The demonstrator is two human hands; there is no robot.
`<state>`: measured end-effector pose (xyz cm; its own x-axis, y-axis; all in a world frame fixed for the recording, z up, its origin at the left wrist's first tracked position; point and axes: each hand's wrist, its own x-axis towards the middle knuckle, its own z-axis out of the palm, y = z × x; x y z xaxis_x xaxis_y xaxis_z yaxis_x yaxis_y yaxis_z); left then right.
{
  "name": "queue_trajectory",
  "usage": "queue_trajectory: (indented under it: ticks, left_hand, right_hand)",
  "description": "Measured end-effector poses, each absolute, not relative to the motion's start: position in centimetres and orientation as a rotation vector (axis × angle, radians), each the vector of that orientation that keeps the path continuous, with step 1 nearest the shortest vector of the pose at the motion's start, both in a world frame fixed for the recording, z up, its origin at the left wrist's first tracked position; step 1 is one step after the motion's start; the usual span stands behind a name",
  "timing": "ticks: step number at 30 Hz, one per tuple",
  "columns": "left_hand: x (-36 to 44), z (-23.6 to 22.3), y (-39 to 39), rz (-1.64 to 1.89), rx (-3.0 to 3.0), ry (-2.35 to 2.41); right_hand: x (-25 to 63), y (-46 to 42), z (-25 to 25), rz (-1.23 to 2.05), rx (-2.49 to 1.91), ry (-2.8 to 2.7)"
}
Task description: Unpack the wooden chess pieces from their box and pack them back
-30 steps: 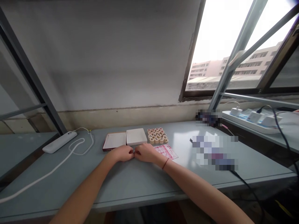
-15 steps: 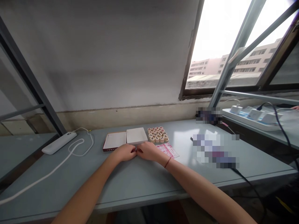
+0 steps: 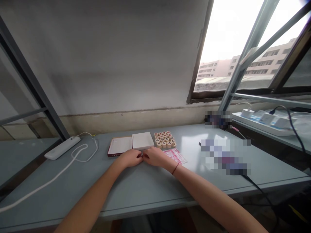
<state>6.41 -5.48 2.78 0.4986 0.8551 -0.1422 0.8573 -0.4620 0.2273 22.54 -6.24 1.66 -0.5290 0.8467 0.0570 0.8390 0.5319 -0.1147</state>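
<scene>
two hands (image 3: 131, 158) on desk (image 3: 145, 184), window (image 3: 221, 42) beyond

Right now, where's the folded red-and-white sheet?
Head view, right of centre on the desk: just in front of the round game pieces, beside the right hand.

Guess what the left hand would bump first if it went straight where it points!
Probably the right hand, since the left hand points at it; they look very close, but I can't tell if they touch.
</scene>
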Motion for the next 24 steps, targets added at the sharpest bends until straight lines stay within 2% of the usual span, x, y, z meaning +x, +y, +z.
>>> queue_trajectory:
  ticks: [24]
  left_hand:
    - [6.36, 2.65, -5.39, -0.007, 2.493, 1.44]
  right_hand:
    - [22.55, -6.3, 1.58, 0.115, -1.454, -2.648]
